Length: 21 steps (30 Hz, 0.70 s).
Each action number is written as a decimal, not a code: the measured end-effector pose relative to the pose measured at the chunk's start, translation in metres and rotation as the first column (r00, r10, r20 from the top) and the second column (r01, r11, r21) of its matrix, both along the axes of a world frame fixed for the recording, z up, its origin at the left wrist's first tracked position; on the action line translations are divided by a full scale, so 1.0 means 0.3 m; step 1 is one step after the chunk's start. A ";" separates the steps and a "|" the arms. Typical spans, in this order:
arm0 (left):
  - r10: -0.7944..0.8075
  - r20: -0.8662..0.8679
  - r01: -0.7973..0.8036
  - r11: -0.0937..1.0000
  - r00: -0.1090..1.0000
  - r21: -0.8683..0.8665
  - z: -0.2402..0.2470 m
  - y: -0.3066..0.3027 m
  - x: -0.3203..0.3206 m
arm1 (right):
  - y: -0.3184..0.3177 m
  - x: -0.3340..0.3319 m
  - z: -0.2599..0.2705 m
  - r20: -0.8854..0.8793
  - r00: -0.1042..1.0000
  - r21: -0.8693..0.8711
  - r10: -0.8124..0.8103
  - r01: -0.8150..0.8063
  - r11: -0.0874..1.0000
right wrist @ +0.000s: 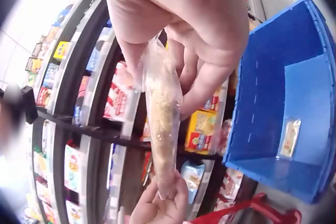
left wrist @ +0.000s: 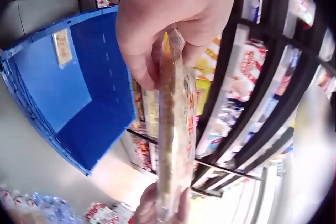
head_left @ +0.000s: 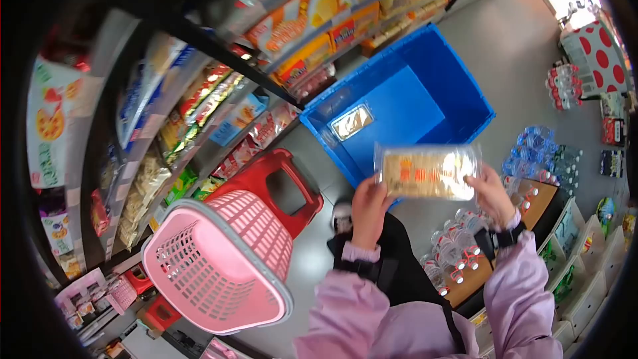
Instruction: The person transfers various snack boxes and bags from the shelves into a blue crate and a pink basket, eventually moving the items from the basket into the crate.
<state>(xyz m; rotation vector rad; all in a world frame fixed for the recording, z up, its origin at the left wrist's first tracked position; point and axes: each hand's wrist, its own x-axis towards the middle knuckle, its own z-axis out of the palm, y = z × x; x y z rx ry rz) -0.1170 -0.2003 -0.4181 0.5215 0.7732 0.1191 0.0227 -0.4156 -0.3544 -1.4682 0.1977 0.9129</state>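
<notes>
A clear plastic packet of pale beige food (head_left: pixel 428 174) with orange-red lettering is held up level between both hands. My left hand (head_left: pixel 369 211) pinches its left end, and my right hand (head_left: pixel 493 194) grips the right end. In both wrist views the packet (left wrist: pixel 176 129) appears edge-on, with thumb and fingers on opposite faces at each end. Behind it stands an open blue crate (head_left: pixel 405 93) on the floor. A similar flat packet (head_left: pixel 352 121) lies inside the crate, close to its left wall.
A pink basket (head_left: pixel 226 259) sits on a red stool (head_left: pixel 302 209) at the left. Shelves of packaged snacks (head_left: pixel 299 20) run along the left and back. Bottled water (head_left: pixel 455 242) stands to the right, beside a pale shelf unit (head_left: pixel 585 259). Grey floor (head_left: pixel 498 46) lies beyond the crate.
</notes>
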 end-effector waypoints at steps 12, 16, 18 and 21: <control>-0.183 -0.715 0.537 0.786 0.675 0.306 -1.040 0.042 0.255 | 0.138 0.334 -1.199 0.267 0.905 -0.497 0.330 -0.164 0.852; -0.033 -0.869 0.534 0.800 0.493 0.272 -1.338 0.012 0.308 | 0.249 0.324 -1.489 0.243 0.792 -0.718 0.560 -0.241 0.652; -0.023 -0.939 0.584 0.788 0.342 0.194 -1.519 0.016 0.294 | 0.299 0.318 -1.602 0.253 0.760 -0.702 0.599 -0.282 0.654; 0.023 -0.982 0.642 0.754 0.189 0.141 -1.645 0.025 0.320 | 0.367 0.304 -1.736 0.272 0.738 -0.670 0.617 -0.315 0.672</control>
